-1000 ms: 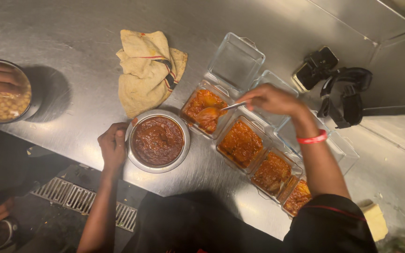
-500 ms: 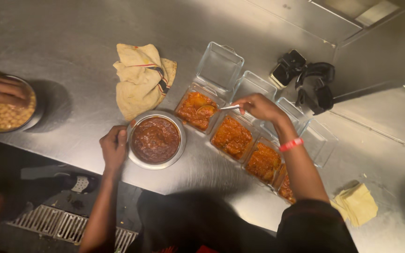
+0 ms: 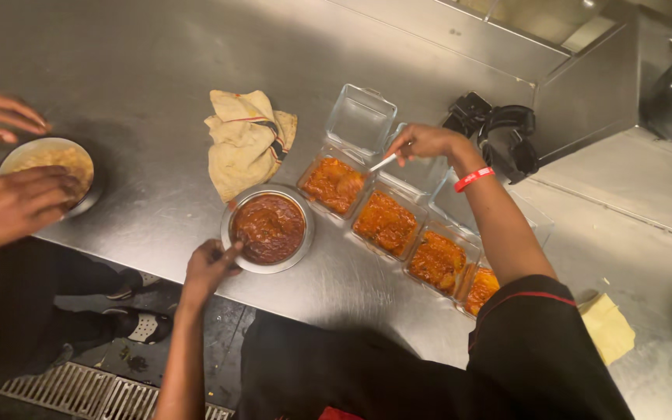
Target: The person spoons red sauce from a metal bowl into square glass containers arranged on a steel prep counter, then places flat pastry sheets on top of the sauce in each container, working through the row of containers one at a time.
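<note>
Four clear boxes (image 3: 386, 222) of orange curry sat at 3 o'clock of the sauce bowl (image 3: 267, 228) on the steel table (image 3: 141, 54); left hand (image 3: 208, 267) pinched the bowl's rim, right hand (image 3: 428, 142) gripped a spoon (image 3: 383, 162).

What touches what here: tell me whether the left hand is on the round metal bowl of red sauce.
Touching. The head view shows the left hand with its fingers laid against the near rim of the metal bowl, no gap between them.

Crumpled tan cloth (image 3: 246, 140) on steel counter (image 3: 141, 62), black headset (image 3: 499, 136), yellow napkin (image 3: 608, 327), floor grate (image 3: 64, 393)
</note>
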The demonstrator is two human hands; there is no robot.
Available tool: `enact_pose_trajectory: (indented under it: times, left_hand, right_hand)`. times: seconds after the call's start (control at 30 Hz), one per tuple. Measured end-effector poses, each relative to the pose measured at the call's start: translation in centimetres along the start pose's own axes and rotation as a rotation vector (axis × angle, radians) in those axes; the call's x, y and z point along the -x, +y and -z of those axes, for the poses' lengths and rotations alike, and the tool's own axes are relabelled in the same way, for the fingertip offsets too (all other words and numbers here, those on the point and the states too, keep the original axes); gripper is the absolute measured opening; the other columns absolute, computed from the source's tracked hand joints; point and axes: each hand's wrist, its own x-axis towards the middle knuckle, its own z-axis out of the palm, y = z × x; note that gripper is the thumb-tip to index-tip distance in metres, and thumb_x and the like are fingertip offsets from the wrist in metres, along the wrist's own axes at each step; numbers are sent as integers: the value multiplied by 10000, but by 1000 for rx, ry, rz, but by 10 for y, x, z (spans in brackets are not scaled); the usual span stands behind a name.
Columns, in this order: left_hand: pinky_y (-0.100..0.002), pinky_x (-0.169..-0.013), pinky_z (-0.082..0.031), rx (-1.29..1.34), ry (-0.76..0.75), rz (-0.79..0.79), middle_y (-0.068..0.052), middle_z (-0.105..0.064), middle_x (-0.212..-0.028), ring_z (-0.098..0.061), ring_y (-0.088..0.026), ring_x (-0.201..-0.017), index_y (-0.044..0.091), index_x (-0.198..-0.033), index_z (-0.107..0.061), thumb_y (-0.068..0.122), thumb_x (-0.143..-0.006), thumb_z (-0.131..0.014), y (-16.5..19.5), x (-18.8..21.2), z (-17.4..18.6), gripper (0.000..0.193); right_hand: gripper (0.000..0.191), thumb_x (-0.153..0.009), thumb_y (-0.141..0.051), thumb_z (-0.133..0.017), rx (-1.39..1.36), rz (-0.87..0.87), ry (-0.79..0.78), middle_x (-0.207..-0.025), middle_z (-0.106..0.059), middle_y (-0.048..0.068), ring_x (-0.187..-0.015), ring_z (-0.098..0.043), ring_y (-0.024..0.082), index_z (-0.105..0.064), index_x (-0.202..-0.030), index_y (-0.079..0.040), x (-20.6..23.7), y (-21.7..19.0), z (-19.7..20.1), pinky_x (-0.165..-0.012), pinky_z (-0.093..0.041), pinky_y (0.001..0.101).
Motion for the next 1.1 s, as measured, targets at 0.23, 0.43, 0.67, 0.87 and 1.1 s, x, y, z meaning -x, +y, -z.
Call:
enact_pose_trajectory:
  times: [0.23,0.43,0.67,0.87,1.1]
  left_hand:
    - [-369,-890,-614,548,-61,-51,-115,-722,-1121,-709,-196,-988,-31,-1169,-659,100,-948,-651,-15,12,-35,257]
    - [-387,-867,-621,544,-90,-97,-91,-712,-1138,-714,-194,-1009,-5,-1208,-651,122,-943,-650,34,0,-32,295]
    - [-368,-772,-563,349,-187,-224,-119,-725,-1100,-685,-195,-947,9,-1212,-688,184,-1002,-674,95,-55,-56,274]
    - [-360,-849,-630,524,-265,-199,-69,-720,-1150,-717,-167,-1020,76,-1236,-656,183,-979,-630,120,-103,-84,280]
    - [-411,-876,-609,782,-277,-192,-63,-688,-1217,-693,-189,-1082,80,-1260,-623,146,-986,-638,141,-168,-139,283]
  right_hand:
    - [352,-917,-22,-586,-126,82,182,-845,-746,16,-833,-660,120,-777,-1194,-127,36,2,-15,-759,-531,305]
    - [385,-913,73,-577,-127,248,542,-902,-735,59,-817,-675,161,-752,-1203,-109,71,-81,-102,-793,-557,344]
    - [451,-876,79,-570,-124,176,771,-780,-681,45,-629,-596,119,-712,-1280,-61,45,-125,-156,-580,-474,294]
    - [341,-981,16,-504,-1099,-49,709,-856,-578,4,-557,-405,44,-669,-1279,33,28,-93,-150,-449,-323,208]
    - [403,-919,84,-479,-1061,25,853,-876,-614,17,-543,-423,51,-665,-1268,9,28,-54,-62,-449,-366,231]
